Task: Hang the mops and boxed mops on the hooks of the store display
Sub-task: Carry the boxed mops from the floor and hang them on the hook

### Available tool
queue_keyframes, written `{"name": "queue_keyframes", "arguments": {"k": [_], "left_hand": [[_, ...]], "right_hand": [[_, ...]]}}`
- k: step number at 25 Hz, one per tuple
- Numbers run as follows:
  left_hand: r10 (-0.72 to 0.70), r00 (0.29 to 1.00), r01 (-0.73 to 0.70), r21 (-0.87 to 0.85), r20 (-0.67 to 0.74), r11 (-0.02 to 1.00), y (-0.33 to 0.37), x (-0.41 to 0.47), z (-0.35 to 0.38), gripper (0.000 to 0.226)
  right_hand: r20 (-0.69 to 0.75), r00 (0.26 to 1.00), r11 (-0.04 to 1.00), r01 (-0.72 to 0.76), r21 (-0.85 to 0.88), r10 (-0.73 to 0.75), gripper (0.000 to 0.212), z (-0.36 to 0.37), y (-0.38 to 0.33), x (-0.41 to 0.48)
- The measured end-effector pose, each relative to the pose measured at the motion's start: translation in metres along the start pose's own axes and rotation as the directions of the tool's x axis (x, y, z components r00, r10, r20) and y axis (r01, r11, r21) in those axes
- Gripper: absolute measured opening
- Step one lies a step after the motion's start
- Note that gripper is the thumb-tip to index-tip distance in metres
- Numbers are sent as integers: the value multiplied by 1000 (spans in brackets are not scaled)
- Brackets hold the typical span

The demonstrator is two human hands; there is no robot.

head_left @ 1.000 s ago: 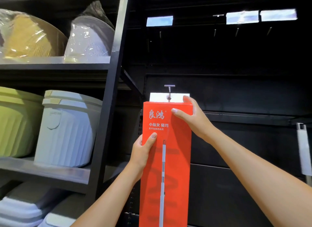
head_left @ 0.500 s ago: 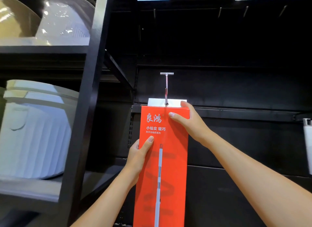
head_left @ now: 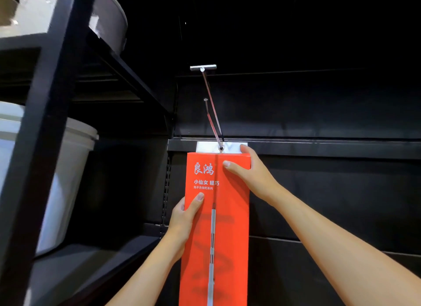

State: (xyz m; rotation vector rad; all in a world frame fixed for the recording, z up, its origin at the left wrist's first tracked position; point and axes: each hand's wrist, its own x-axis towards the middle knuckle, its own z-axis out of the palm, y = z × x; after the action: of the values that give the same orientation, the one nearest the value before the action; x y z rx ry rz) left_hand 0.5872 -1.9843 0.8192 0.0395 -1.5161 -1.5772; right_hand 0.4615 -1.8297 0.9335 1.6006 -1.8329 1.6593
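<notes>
A tall red mop box [head_left: 227, 214] with white lettering and a mop pictured on it hangs upright against the black display panel. Its white hang tab [head_left: 207, 146] sits far back on a metal hook [head_left: 210, 105], whose two prongs run through the tab's hole toward me. My left hand [head_left: 182, 219] grips the box's left edge at mid height, thumb on the front. My right hand [head_left: 250, 171] holds the top right corner, thumb across the front face. The box's bottom is out of view.
A black shelving unit [head_left: 45, 123] stands to the left, holding a white ribbed bucket [head_left: 68, 169] and wrapped basins above. A horizontal rail [head_left: 319, 146] runs across the dark back panel to the right of the box.
The box has slid further back along the hook toward the panel. The view has tilted and moved closer, so the hook's prongs now show at full length. Both hands keep their grip.
</notes>
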Motion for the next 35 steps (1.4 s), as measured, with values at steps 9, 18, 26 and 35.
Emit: {"name": "queue_keyframes", "arguments": {"k": [9, 18, 26, 35], "left_hand": [[-23, 1000, 23, 79, 1, 997, -9, 12, -1, 62], [66, 997, -50, 291, -43, 955, -9, -28, -18, 67], [153, 988, -103, 609, -30, 786, -52, -146, -43, 64], [-223, 921, -145, 810, 321, 568, -174, -357, -38, 69]], "right_hand": [[4, 1000, 999, 20, 46, -21, 92, 3, 23, 14], [-13, 998, 998, -66, 4, 66, 105, 8, 30, -48], [-41, 943, 933, -334, -132, 331, 93, 33, 53, -221], [-110, 730, 685, -675, -273, 675, 92, 39, 87, -503]]}}
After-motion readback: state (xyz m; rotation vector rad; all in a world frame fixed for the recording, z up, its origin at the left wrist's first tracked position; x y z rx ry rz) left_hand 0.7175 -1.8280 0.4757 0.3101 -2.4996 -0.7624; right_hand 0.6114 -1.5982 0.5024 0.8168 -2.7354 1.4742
